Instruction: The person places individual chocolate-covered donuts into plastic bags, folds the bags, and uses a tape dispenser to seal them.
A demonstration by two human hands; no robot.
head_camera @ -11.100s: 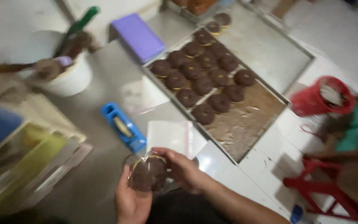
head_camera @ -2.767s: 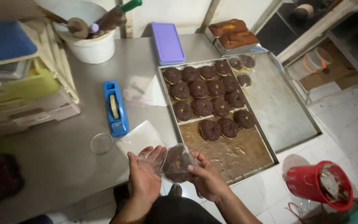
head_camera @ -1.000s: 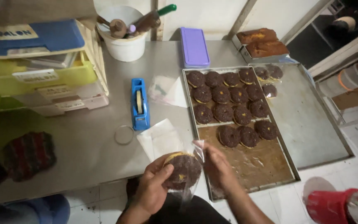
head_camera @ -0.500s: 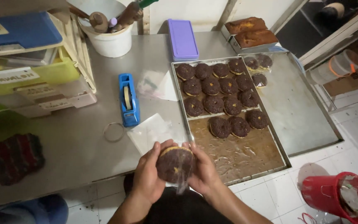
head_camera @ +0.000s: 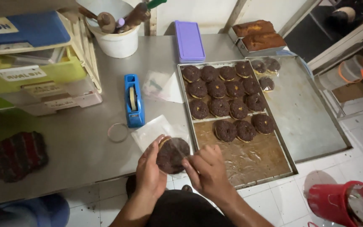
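Both hands close on one chocolate doughnut [head_camera: 172, 154] past the table's [head_camera: 76, 147] front edge. The left hand [head_camera: 150, 170] cups it steady, so the right hand [head_camera: 206, 172] can pinch its clear wrapper shut.

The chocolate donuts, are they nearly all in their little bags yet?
Not nearly. About three bagged donuts already lie on the far tray. One donut is in hand: the left hand holds it in a clear bag while the right hand works at the bag's edge. About fifteen unbagged donuts sit on the near tray, and spare bags lie beside it.
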